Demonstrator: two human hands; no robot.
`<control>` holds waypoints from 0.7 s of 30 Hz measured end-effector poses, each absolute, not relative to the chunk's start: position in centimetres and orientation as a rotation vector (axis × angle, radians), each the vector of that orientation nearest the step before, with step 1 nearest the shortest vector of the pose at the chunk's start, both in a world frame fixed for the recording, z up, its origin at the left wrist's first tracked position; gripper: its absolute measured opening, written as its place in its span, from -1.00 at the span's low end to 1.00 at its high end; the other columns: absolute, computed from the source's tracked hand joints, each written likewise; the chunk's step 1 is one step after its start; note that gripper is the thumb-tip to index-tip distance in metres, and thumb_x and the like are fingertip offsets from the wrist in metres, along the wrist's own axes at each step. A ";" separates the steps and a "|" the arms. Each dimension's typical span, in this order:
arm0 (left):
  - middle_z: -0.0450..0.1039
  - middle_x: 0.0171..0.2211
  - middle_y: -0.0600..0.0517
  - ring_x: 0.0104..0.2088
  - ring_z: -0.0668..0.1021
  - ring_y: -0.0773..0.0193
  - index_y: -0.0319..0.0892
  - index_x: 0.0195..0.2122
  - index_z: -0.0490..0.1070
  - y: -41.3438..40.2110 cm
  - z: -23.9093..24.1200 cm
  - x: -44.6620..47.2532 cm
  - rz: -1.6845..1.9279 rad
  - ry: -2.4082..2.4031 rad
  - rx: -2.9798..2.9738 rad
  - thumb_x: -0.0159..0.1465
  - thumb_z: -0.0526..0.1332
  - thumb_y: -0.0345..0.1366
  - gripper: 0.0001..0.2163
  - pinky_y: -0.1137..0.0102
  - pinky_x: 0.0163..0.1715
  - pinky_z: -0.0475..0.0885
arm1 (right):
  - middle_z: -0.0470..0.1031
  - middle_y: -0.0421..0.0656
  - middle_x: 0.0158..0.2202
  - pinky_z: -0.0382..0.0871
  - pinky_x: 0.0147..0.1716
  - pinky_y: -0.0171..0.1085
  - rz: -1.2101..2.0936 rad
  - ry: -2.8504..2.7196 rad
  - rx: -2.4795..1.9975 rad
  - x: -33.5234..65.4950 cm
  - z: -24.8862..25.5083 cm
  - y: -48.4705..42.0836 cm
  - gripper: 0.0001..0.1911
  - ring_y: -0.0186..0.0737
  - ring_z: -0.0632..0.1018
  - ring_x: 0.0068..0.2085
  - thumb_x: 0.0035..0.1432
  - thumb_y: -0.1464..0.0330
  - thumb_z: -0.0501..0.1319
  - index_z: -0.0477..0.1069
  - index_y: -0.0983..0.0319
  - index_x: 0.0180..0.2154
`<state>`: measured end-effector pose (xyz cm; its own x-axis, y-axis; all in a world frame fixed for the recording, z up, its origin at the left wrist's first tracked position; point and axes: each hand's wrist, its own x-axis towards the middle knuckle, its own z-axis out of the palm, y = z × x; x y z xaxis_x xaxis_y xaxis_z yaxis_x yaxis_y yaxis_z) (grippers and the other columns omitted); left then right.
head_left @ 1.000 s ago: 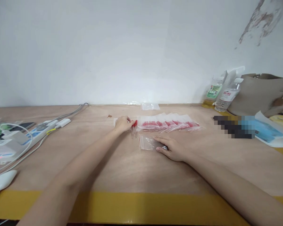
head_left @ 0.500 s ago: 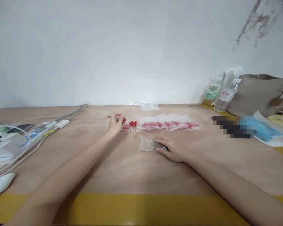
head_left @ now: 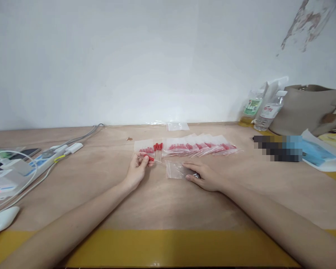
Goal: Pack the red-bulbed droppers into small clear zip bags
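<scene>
Left hand [head_left: 136,170] pinching now, thumb and fingers closed on the red end of a slim red-ended rod [head_left: 151,158], out to the left of the clear bag [head_left: 175,170]! The rod's pale stem points at the bag's left edge; touching or just short, I can't tell. Over at the bag's right end, the right hand [head_left: 205,176] lies flat, fingers extended, thumb apart, resting on the film. Beyond the bag, a little left, loose red-ended rods [head_left: 157,147] sit bunched on the worktop [head_left: 168,209]; farther right behind it, filled bags [head_left: 201,145] fan out. That rod looks featherlight, its stem stiff and perhaps brittle, so the thicker red end seems the place to hold. The bag should be limp and slippery, best steadied flat by one end.
</scene>
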<state>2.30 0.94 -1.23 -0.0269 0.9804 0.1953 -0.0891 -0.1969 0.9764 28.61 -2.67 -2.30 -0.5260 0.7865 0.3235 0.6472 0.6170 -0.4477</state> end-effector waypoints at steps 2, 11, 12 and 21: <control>0.41 -0.43 0.08 -0.41 0.50 0.37 -0.22 -0.31 0.22 0.5 -1.2 2.8 1.302 1.061 1.321 0.01 0.27 -0.15 -0.67 0.38 -0.28 0.39 | 0.27 0.00 0.09 0.17 0.08 -0.07 0.367 -2.341 -1.128 28.6 -2.4 -2.6 -0.51 -0.09 0.27 0.11 0.15 0.20 0.06 0.23 0.28 0.08; 0.40 -0.51 0.07 -0.53 0.40 0.41 -0.25 -0.38 0.38 0.4 -2.0 4.8 0.872 1.012 1.803 -0.02 0.29 -0.24 -0.77 0.50 -0.53 0.28 | 0.30 -0.03 0.07 0.20 0.04 -0.03 0.392 -2.345 -1.034 27.8 -2.3 -2.6 -0.52 -0.06 0.30 0.09 0.13 0.20 0.08 0.23 0.22 0.07; 0.41 -0.51 0.06 -0.53 0.40 0.40 -0.25 -0.37 0.39 0.5 -2.2 4.9 0.860 1.005 1.821 -0.01 0.28 -0.26 -0.78 0.50 -0.53 0.28 | 0.30 -0.03 0.07 0.20 0.04 -0.03 0.391 -2.349 -1.022 27.7 -2.3 -2.6 -0.52 -0.06 0.29 0.09 0.13 0.20 0.09 0.22 0.21 0.08; 0.30 -0.61 0.12 -0.59 0.34 0.39 -0.21 -0.46 0.35 0.6 -2.4 5.0 0.949 1.286 2.116 0.07 0.19 -0.16 -0.80 0.51 -0.60 0.22 | 0.35 -0.03 0.02 0.27 -0.01 -0.03 0.395 -2.296 -1.126 30.3 -1.9 -2.2 -0.52 -0.05 0.38 0.02 0.08 0.18 0.13 0.27 0.21 0.04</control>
<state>4.99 0.63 -2.39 0.3164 0.8967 0.3096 0.5599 -0.4400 0.7021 30.27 -2.23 -1.93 -0.5003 0.7947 0.3437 0.6342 0.6065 -0.4794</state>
